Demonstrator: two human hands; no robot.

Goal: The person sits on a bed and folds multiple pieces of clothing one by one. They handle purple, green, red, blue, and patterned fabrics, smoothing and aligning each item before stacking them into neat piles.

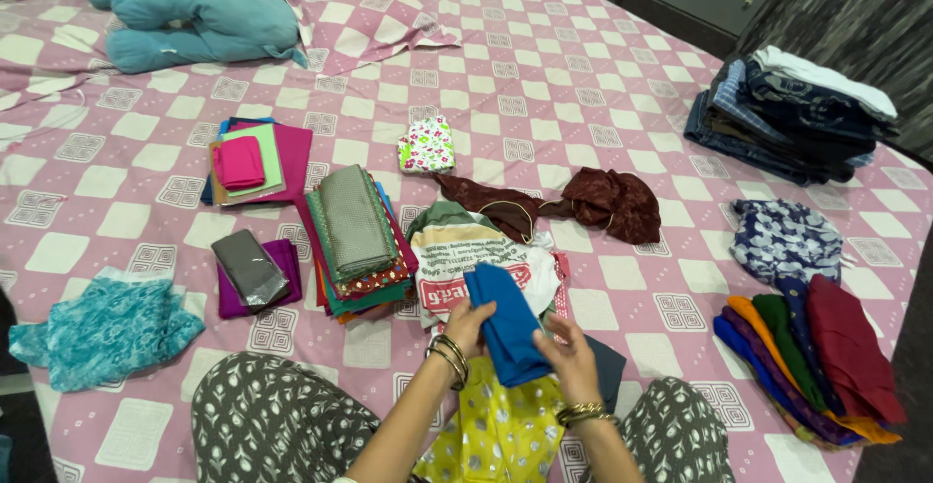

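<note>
While both hands close on it, the folded blue cloth (507, 326) stands upright between them, just above the person's lap. The left hand (467, 326) grips its left edge and the right hand (570, 355) pinches its lower right side. Directly beyond the hands lies a printed white bag (466, 255) on the pink checked bed (583, 75). Further left of the hands sits a stack of folded fabrics (355, 240), and well to the right lie rolled coloured cloths (816, 357). Beneath the hands shows a yellow patterned cloth (496, 434).
</note>
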